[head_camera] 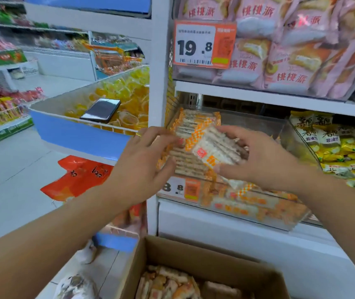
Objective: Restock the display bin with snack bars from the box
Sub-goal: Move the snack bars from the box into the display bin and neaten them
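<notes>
a shop, white shelves (258,98) of packaged snacks, orange price tag (204,45), aisle of stocked racks (4,113)

My right hand (265,158) grips a stack of bars (213,148) over the clear bin (258,124); my left hand (142,162) touches bars standing at the bin's left end; the box (194,253) sits below, bars inside.
</notes>
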